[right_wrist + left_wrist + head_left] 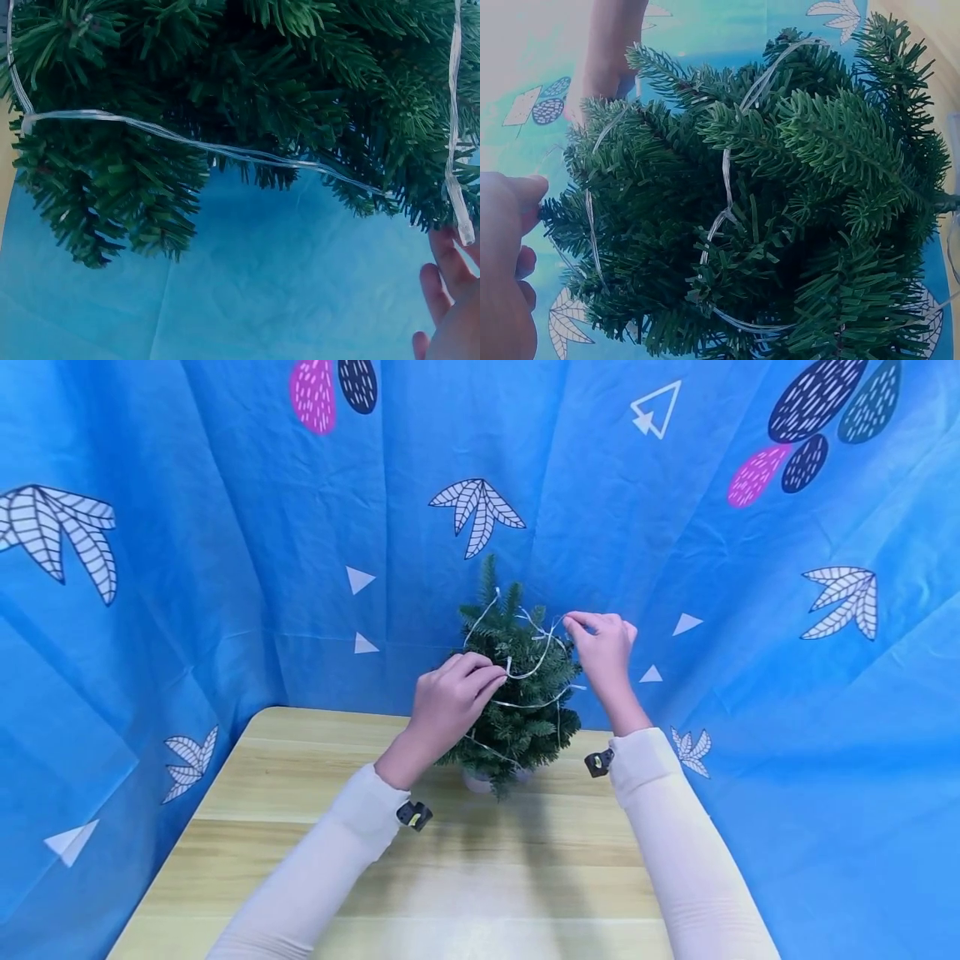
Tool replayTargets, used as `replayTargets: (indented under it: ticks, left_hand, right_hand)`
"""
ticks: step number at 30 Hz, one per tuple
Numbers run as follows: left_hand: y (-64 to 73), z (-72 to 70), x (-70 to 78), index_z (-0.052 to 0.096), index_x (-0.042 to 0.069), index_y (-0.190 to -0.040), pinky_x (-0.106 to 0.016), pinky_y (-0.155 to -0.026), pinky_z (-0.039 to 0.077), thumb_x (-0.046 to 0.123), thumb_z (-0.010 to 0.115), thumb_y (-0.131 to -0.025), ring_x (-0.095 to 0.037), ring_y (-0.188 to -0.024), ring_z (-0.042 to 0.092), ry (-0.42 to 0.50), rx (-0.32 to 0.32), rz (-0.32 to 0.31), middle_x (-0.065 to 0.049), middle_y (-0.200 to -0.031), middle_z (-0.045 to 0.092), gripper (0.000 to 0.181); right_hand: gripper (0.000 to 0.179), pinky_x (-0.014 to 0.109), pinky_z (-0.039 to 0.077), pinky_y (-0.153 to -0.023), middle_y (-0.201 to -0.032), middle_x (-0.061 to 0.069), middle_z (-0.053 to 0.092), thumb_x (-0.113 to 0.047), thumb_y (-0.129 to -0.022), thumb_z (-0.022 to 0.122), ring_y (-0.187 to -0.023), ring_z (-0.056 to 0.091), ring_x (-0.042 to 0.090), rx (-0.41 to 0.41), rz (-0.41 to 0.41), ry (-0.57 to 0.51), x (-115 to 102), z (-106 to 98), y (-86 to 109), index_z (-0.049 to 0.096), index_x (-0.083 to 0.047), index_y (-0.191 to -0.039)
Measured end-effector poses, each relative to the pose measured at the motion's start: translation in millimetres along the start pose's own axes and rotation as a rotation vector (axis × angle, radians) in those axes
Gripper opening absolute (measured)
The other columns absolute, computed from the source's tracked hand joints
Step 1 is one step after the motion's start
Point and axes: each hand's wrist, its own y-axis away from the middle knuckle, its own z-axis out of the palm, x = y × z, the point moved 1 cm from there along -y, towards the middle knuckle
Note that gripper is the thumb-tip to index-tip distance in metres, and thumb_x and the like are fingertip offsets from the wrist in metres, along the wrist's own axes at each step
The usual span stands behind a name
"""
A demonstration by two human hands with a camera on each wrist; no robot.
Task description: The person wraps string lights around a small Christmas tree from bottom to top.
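A small artificial Christmas tree [525, 727] stands upright at the back of the table, wound with a clear string of fairy lights [525, 677]. My left hand [446, 693] pinches the string between thumb and fingertips at the tree's front left. On the upper right side, my right hand [606, 647] pinches another part of it, and a loop hangs between the two hands. In the left wrist view, the wire [728, 176] runs over the branches. A small clear bulb [465, 231] shows close to the right fingers in the right wrist view.
The light wooden table [300, 827] ends just behind the tree. Blue patterned cloth [420, 435] hangs close behind it and at both sides. Small black devices are worn at both sleeve cuffs. The tree's pale base [477, 782] is partly covered by branches.
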Motion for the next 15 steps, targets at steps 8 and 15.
replayTargets:
  ticks: [8,15]
  left_hand:
    - [0.2,1.2,3.8,0.081,0.019,-0.101,-0.026,-0.056,0.053,0.027,0.070,-0.096,-0.015,-0.083,0.065,-0.022,0.009,-0.010,0.002,-0.098,0.072,0.014]
    - [-1.2,1.9,7.8,0.080,0.020,-0.100,-0.027,-0.052,0.051,0.027,0.069,-0.097,-0.015,-0.084,0.065,-0.043,0.010,-0.021,0.002,-0.098,0.071,0.014]
  right_hand:
    - [0.026,0.046,0.013,-0.118,-0.116,0.009,0.075,-0.029,-0.099,0.064,-0.123,0.056,0.029,-0.196,0.121,-0.012,-5,-6,1.0,0.078,-0.012,-0.114]
    - [0.032,0.051,0.006,-0.123,-0.129,0.011,0.069,-0.022,-0.101,0.052,-0.137,0.047,0.033,-0.319,0.099,0.015,-2,-11,4.0,0.075,-0.009,-0.118]
